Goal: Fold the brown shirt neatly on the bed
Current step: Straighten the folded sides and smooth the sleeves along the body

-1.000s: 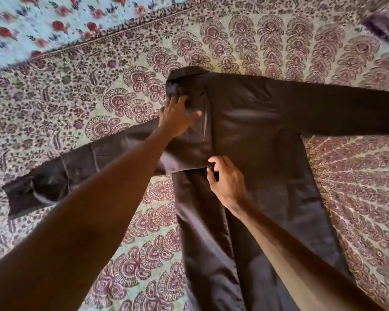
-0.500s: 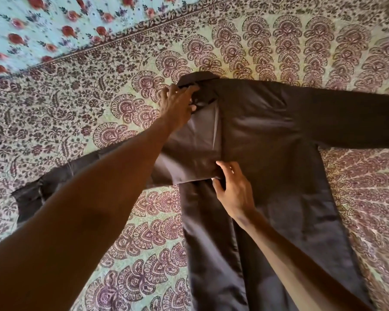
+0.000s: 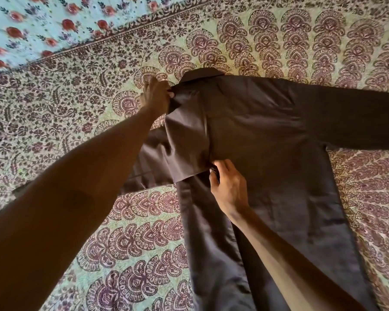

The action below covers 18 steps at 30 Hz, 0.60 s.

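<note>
The long brown shirt (image 3: 267, 135) lies spread on the patterned bed cover (image 3: 121, 243), collar at the top, one sleeve stretched out to the right edge. Its left shoulder part is folded over toward the middle. My left hand (image 3: 156, 97) pinches the cloth at the shoulder just left of the collar. My right hand (image 3: 228, 187) grips the lower corner of the folded flap near the shirt's middle. The left sleeve is mostly hidden behind my left forearm.
A light blue sheet with red flowers (image 3: 32, 25) covers the top left corner. The paisley cover extends on every side of the shirt, with open surface at the left and lower left.
My left hand has slid from the flat of the shoulder to its outer edge by the collar. The folded flap has lifted and the left sleeve has drawn in behind my forearm.
</note>
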Available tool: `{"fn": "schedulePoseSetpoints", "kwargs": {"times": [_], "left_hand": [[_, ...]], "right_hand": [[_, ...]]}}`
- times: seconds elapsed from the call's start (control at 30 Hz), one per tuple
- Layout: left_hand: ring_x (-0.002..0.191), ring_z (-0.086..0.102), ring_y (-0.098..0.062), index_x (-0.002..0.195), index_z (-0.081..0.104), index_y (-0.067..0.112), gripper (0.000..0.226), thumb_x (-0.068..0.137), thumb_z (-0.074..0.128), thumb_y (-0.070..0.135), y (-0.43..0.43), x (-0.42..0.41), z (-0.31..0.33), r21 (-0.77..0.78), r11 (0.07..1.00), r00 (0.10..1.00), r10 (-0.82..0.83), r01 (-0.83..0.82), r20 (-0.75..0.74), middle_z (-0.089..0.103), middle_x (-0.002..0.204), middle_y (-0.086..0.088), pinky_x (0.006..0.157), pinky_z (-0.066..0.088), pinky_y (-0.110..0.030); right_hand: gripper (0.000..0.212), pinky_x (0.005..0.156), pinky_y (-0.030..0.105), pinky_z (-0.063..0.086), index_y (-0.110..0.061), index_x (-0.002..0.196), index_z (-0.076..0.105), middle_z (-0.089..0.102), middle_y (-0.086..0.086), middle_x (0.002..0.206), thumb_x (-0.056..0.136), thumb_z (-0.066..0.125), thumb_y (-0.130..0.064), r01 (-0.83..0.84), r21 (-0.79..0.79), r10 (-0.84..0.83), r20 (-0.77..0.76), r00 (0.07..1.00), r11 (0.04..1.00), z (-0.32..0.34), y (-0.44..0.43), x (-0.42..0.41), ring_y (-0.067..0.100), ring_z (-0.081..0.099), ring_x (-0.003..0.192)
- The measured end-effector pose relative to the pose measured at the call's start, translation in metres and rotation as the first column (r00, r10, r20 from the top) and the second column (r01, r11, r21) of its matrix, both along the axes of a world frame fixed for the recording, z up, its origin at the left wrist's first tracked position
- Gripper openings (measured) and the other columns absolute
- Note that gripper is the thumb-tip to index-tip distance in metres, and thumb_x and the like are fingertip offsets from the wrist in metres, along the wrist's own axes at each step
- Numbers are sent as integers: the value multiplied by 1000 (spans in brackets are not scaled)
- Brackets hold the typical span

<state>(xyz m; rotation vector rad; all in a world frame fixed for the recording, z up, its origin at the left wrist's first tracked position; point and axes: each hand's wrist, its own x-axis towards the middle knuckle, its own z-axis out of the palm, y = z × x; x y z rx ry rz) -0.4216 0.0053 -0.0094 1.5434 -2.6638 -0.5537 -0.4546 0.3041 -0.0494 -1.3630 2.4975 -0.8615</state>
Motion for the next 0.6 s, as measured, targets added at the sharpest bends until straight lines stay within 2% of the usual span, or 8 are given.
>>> {"fn": "schedulePoseSetpoints", "kwargs": {"times": [0.07,0.13,0.23,0.3,0.37,0.5,0.6], "left_hand": [[111,54,-33,117,56,7,26,93,56,18,5,-1,1,105,987,980,134,-119,-145,49,124,-18,81,48,-37],[113,54,-30,125,48,5,35,94,57,18,13,-6,3,171,960,946,255,-222,-202,52,124,-17,82,46,-34],[123,51,-31,143,23,6,66,92,62,24,29,-12,2,280,863,877,465,-420,-118,50,133,-18,98,44,-34],[125,50,-33,145,20,8,75,88,67,26,34,-12,-4,293,813,841,539,-504,-49,47,137,-17,100,42,-35],[123,52,-35,145,23,10,79,85,70,31,33,-6,-15,263,808,831,555,-527,-42,50,134,-18,100,44,-41],[111,59,-35,143,27,9,70,88,63,34,40,11,-33,183,841,838,533,-509,-117,59,121,-18,93,49,-45],[118,54,-38,143,28,5,63,92,53,34,54,21,-35,165,878,866,474,-450,-160,56,127,-21,98,45,-49]], "right_hand": [[12,54,38,49,-12,98,62,60,7,90,86,62,-14,13,11,-13,1,1000,1000,0,-1,0,29,62,70],[13,53,38,50,-12,99,62,60,7,92,87,61,-15,27,33,-27,5,1000,999,1,-1,2,29,62,71],[14,50,37,50,-12,99,62,61,7,94,85,62,-16,60,55,-61,11,998,997,1,1,6,30,64,69],[14,48,37,51,-13,99,61,63,7,94,86,63,-18,88,66,-88,3,996,994,2,5,10,31,65,67],[13,48,36,50,-14,99,61,65,5,92,90,61,-23,105,89,-103,-22,994,991,2,10,15,30,65,65],[17,47,34,46,-14,95,59,67,7,78,93,56,-31,123,159,-115,-62,991,980,6,22,24,30,66,62],[24,50,36,43,-12,93,57,68,13,72,95,57,-36,123,252,-123,-14,992,960,17,39,34,37,66,64]]}}
